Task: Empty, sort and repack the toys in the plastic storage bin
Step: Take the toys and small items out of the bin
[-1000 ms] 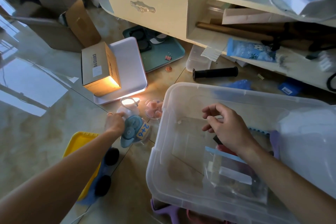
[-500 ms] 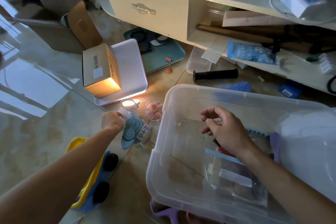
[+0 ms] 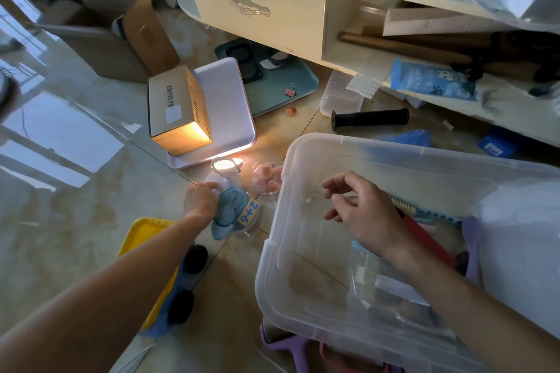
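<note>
Left hand (image 3: 198, 201) seemingly on jar (image 3: 236, 212); right hand (image 3: 360, 212) over bin (image 3: 274, 251)

one storage bin (image 3: 303, 251), two hands (image 3: 198, 200), two trays (image 3: 224, 100)

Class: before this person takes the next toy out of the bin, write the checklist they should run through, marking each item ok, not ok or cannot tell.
1. Right hand empty, over the bin: ok.
2. Left hand free: not ok, it rests on the blue number toy.
3. Toys left in bin, such as the red piece: ok.
4. Floor beside bin free for sorting: not ok, jar of pink cubes stands there.
5. Bin steady: cannot tell.
</note>
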{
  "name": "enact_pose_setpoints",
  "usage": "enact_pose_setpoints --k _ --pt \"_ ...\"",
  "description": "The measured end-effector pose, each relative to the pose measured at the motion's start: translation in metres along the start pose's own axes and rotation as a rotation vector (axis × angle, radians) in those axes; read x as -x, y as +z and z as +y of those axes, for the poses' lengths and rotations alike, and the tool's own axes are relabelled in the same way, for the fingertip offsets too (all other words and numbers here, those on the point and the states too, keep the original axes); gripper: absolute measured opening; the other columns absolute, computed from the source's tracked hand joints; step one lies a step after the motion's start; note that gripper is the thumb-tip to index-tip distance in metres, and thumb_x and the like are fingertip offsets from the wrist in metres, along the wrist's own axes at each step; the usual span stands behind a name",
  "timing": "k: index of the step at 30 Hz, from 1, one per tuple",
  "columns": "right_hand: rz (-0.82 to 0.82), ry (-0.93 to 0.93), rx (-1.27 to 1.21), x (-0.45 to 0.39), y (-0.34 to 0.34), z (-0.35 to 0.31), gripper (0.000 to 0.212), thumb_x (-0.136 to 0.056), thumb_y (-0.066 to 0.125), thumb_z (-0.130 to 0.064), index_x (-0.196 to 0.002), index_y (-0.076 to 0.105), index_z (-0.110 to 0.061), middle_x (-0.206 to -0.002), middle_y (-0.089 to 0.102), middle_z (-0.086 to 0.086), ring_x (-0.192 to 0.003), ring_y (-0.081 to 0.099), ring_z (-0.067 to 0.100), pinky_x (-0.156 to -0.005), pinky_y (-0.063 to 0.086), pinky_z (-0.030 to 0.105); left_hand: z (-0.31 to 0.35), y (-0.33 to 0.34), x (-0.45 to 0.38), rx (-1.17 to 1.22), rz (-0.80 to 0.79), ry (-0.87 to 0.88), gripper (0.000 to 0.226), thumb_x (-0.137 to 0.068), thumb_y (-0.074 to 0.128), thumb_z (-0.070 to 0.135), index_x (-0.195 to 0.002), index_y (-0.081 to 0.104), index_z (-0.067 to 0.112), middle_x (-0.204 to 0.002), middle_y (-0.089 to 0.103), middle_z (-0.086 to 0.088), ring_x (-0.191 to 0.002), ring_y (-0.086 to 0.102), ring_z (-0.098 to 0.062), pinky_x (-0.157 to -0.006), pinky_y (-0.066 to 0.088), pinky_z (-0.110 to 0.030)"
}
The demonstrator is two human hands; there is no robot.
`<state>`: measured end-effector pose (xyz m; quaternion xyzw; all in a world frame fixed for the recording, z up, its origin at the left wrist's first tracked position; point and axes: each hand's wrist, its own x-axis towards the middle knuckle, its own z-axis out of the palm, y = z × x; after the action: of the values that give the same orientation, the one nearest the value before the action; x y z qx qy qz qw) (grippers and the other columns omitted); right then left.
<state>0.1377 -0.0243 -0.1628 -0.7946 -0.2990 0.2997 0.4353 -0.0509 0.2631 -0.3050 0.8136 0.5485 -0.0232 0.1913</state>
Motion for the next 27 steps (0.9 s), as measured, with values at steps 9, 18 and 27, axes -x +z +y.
enact_pose_setpoints --k 9,18,27 --pt "-0.057 -0.008 0.014 0.0 0.019 -0.007 0.02 -0.097 0.053 -0.012 -0.103 0.064 -0.028 -0.097 0.068 -0.008 -0.07 0.073 0.006 -0.074 0.061 0.042 0.002 -0.011 0.002 -0.126 -0.048 0.058 0.032 -0.1 0.045 0.01 -0.123 0.067 0.011 -0.12 0.062 -0.017 -0.107 0.057 -0.031 -0.093 0.049 -0.038" --pt "-0.049 0.023 -0.005 0.002 0.015 -0.004 0.022 -0.096 0.051 -0.007 -0.102 0.065 -0.023 -0.098 0.067 -0.006 -0.069 0.072 0.008 -0.072 0.058 0.05 0.004 -0.003 -0.001 0.045 -0.069 0.062 0.036 -0.099 0.047 0.007 -0.134 0.055 0.001 -0.132 0.054 -0.021 -0.122 0.049 -0.038 -0.089 0.04 -0.026" --pt "-0.036 0.041 -0.015 0.0 0.01 0.006 0.024 -0.094 0.051 -0.008 -0.098 0.065 -0.027 -0.094 0.068 -0.007 -0.068 0.073 0.01 -0.071 0.059 0.051 0.003 -0.018 0.002 -0.106 0.122 0.029 0.024 -0.088 0.049 -0.004 -0.101 0.069 -0.004 -0.104 0.062 -0.021 -0.094 0.06 -0.036 -0.077 0.048 -0.038"
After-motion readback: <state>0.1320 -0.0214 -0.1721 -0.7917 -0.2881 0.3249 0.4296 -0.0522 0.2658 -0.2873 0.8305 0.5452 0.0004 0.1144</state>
